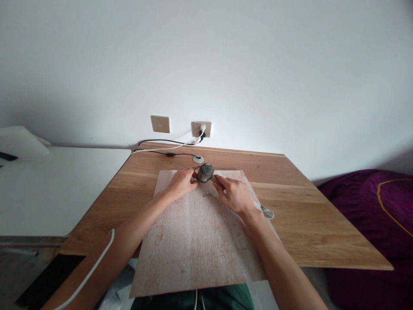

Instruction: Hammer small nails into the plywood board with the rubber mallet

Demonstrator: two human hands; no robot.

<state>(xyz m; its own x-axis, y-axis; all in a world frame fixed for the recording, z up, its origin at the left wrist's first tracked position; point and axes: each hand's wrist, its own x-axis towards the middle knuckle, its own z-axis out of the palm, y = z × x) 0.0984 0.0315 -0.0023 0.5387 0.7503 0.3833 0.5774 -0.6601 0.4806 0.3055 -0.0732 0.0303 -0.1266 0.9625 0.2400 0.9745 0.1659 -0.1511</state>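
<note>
My right hand (235, 194) is closed round the handle of a mallet (205, 172) with a dark grey, rounded head. The handle slants from the head down to the right, and a grey end (267, 212) shows beyond my wrist. Close against the head's left side, my left hand (184, 181) has its thumb and fingers pinched together. What they hold is hidden by the head. Both hands are over the far part of a pale, reddish-brown board (193, 241). Small shiny bits (209, 195), too small to name, lie on it just below the head.
The board overhangs the front edge of a wooden table (309, 219). Cables (155, 148) run along the back to a wall socket (206, 129), near a round cable grommet (198, 159). A white table (80, 185) adjoins on the left; purple fabric (361, 206) is at right.
</note>
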